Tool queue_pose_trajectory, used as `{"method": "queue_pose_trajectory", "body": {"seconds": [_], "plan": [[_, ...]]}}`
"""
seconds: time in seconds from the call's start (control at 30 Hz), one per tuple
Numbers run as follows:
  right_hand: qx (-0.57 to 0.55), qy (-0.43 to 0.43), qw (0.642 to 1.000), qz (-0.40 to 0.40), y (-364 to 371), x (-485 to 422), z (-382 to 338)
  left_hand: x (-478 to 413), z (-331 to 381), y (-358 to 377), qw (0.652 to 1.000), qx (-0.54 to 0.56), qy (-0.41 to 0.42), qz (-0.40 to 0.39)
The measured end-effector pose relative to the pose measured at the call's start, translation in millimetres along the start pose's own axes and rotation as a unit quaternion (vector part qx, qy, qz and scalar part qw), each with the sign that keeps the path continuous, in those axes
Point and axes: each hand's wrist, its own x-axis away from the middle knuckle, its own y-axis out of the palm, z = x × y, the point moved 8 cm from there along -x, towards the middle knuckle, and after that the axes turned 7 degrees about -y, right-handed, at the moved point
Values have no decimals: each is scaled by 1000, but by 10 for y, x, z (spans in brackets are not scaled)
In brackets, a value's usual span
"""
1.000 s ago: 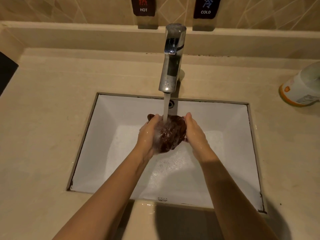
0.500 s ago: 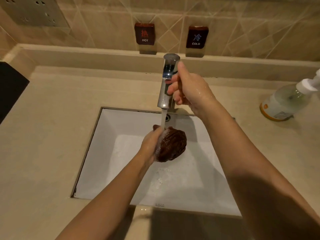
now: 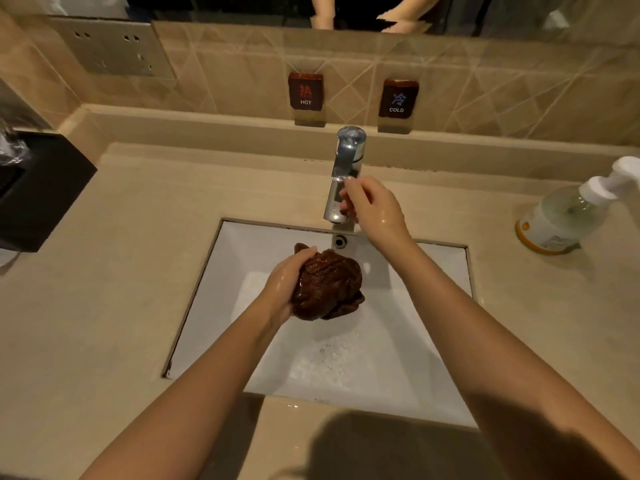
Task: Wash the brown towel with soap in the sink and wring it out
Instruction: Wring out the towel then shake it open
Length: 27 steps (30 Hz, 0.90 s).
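Now water has stopped; right hand [image 3: 375,211] fingers curl loosely beside the tap [image 3: 344,174], left hand [image 3: 289,280] fingers clench the balled towel [image 3: 327,289] — wringing comes next.

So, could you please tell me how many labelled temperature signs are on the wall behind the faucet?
2. The HOT sign is on the tiled wall left of the faucet; the COLD sign is to its right. None appears hidden.

Both arms are bare, with no sleeves showing. The left hand [image 3: 282,289] and the right hand [image 3: 372,211] look wet and shiny. There are no rings, no watch and no gloves on them, and the nails are short.
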Motion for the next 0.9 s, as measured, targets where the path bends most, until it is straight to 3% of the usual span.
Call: {"method": "queue_pose_trajectory", "body": {"seconds": [0.1, 0.23, 0.43, 0.6, 0.77, 0.9], "plan": [[40, -28, 997, -58, 31, 464, 350, 134, 62, -34, 999, 18, -4, -27], [-59, 5, 990, -128, 260, 983, 605, 318, 108, 103, 997, 48, 12, -63], [-47, -8, 997, 57, 74, 1014, 314, 549, 196, 311, 997, 17, 40, -65], [52, 94, 991, 79, 93, 1008, 380, 576, 333, 79, 978, -99, 153, 98], [90, 234, 967, 37, 308, 1122, 694, 614, 374, 30, 934, -226, 236, 143], [13, 339, 941, 2, 470, 1145, 839, 719, 460, 63, 871, -321, 343, 143]]}}
